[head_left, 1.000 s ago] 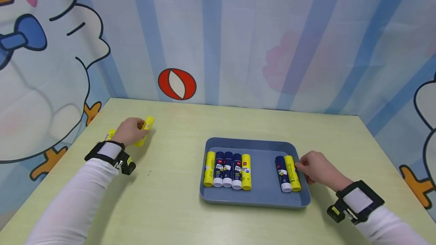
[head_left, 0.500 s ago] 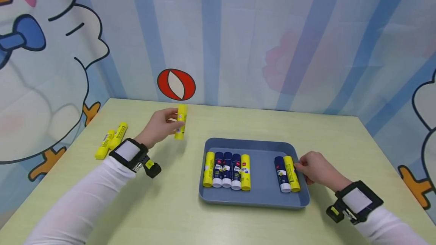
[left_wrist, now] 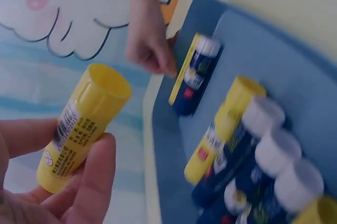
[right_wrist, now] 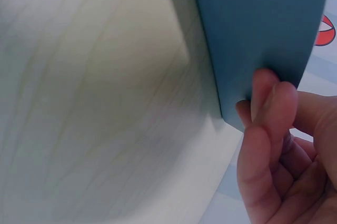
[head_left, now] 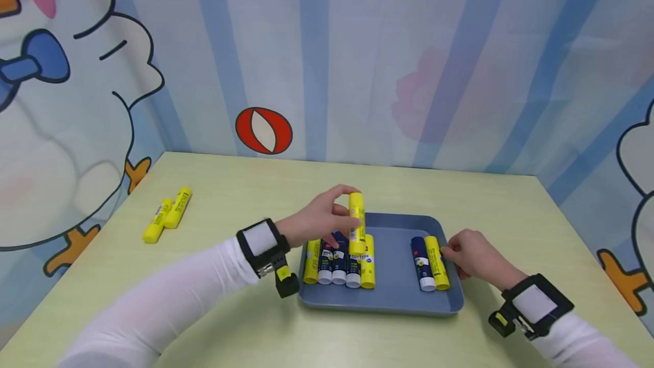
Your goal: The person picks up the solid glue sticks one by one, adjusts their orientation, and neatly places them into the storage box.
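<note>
My left hand point(head_left: 322, 217) pinches a yellow glue stick point(head_left: 356, 217) upright above the tray's left half. In the left wrist view the held glue stick point(left_wrist: 79, 129) leans between thumb and fingers. Below it, a row lies in the blue-grey tray point(head_left: 393, 268): a yellow glue stick point(head_left: 312, 266) at one end, navy ones point(head_left: 339, 273) with white ends, then another yellow one point(head_left: 368, 271). A navy glue stick point(head_left: 423, 263) and a yellow one point(head_left: 437, 263) lie side by side at the tray's right. My right hand point(head_left: 475, 254) grips the tray's right rim, thumb inside, fingers against the outer wall point(right_wrist: 258, 34).
Two yellow glue sticks point(head_left: 177, 208) lie touching on the pale wooden table point(head_left: 230, 311), far to the left. A patterned cloth backdrop point(head_left: 357, 72) stands behind the table's back edge. Between the tray's two groups a strip of its floor shows.
My left hand has carried the yellow glue stick from the table's left side rightward to over the tray, uncovering two yellow glue sticks behind it. The right hand has stayed at the tray rim.
</note>
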A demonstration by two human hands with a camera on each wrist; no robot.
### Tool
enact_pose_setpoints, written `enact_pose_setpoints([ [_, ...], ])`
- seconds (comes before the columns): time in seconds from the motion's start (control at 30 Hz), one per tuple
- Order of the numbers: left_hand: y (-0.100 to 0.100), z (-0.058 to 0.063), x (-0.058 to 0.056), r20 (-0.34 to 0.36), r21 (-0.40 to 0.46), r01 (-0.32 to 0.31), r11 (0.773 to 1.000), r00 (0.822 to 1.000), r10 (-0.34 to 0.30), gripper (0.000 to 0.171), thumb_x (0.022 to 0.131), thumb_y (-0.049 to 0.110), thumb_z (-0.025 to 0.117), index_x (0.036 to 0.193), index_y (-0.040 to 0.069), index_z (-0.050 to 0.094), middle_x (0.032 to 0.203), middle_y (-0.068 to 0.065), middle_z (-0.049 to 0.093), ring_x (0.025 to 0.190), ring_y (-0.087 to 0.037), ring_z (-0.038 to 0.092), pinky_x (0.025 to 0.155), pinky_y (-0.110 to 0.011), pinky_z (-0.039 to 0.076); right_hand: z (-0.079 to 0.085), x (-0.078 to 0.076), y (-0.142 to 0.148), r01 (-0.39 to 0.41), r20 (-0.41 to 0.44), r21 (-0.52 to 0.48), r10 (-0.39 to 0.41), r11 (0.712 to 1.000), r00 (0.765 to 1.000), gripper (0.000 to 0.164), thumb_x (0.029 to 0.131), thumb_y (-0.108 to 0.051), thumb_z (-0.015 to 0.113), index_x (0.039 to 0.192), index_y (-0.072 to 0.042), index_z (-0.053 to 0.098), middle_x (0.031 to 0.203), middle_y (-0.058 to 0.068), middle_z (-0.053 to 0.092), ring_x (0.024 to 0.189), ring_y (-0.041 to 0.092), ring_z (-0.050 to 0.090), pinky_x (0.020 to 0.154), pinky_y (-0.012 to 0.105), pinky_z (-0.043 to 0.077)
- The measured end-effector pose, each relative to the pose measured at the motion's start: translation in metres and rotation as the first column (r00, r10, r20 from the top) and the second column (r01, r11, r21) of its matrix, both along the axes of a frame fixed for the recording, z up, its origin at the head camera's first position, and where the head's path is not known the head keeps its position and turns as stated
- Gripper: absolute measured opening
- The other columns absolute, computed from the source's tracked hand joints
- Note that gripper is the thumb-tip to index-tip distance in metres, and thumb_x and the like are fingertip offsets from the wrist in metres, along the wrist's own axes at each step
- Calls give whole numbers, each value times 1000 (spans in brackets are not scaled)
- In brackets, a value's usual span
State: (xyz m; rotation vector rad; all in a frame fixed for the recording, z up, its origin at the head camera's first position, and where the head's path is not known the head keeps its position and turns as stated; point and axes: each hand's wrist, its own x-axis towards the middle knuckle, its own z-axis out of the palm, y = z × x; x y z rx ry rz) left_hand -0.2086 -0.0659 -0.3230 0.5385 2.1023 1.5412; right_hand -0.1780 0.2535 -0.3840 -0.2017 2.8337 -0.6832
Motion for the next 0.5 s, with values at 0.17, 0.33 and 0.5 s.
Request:
enact_pose_setpoints([
  [0.17,35,-11,2,41,-33,69,997,997,-67,57,97,10,60,145,10,31,102,-14,64,87,-37,65,61,-36,56,-1,0,0,9,9,-7,-9,1000,1000,21,95,-9,58,77,-2,66,52,2,52,45,14,52,48,30,47],
  [0.33,64,-23,2,41,-140,101,985,995,-96,57,96,9,61,144,8,30,95,-13,61,88,-40,64,64,-37,56,-1,1,0,-3,9,-12,3,1000,1000,21,95,-9,59,77,-1,65,53,3,53,45,15,53,47,30,47],
  [0.5,89,-32,1,37,-210,119,970,993,-114,57,95,9,63,143,6,31,93,-11,59,77,-31,65,67,-38,56,0,1,1,-7,3,-8,7,1000,1000,21,95,-9,59,76,-2,65,52,3,53,45,15,53,47,29,46],
])
